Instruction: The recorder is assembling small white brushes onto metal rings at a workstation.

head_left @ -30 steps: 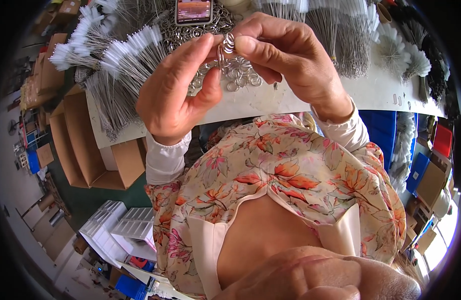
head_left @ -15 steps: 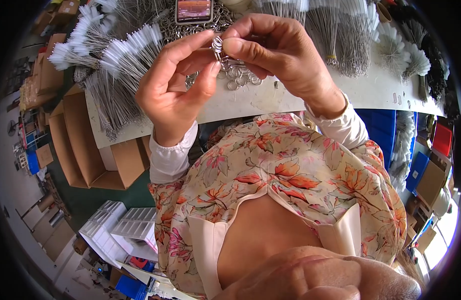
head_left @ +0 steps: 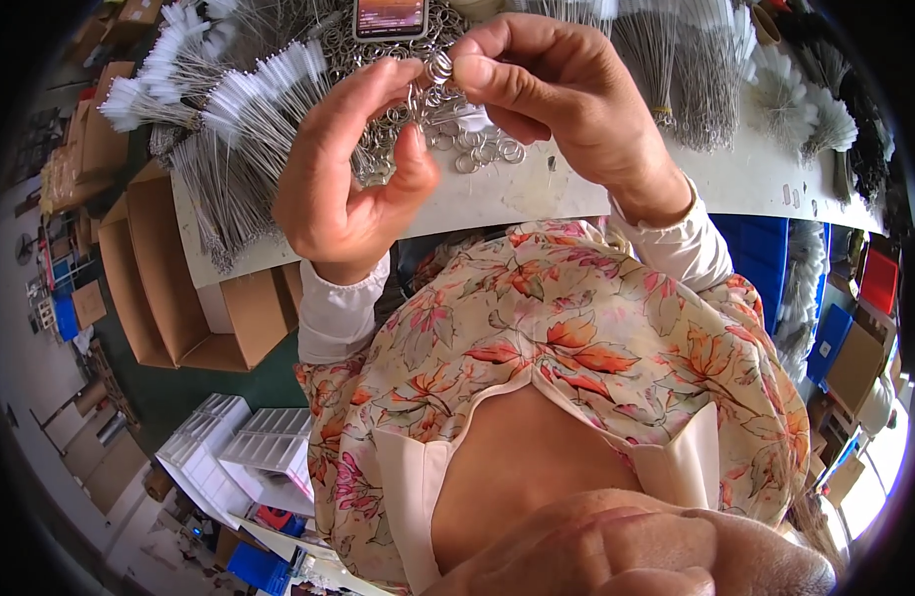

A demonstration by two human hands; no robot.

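I see a white desk running across the top of my view. To the left, open cardboard boxes stand on a dark green floor, with white plastic trays below them. On the right sit blue bins and more cartons, and bright daylight comes in at the lower right.

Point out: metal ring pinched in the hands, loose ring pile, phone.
metal ring (head_left: 439, 68), head view, on its coiled rim between the fingertips.
ring pile (head_left: 482, 151), head view, on loose rings on the table.
phone (head_left: 389, 16), head view, on its lit screen.
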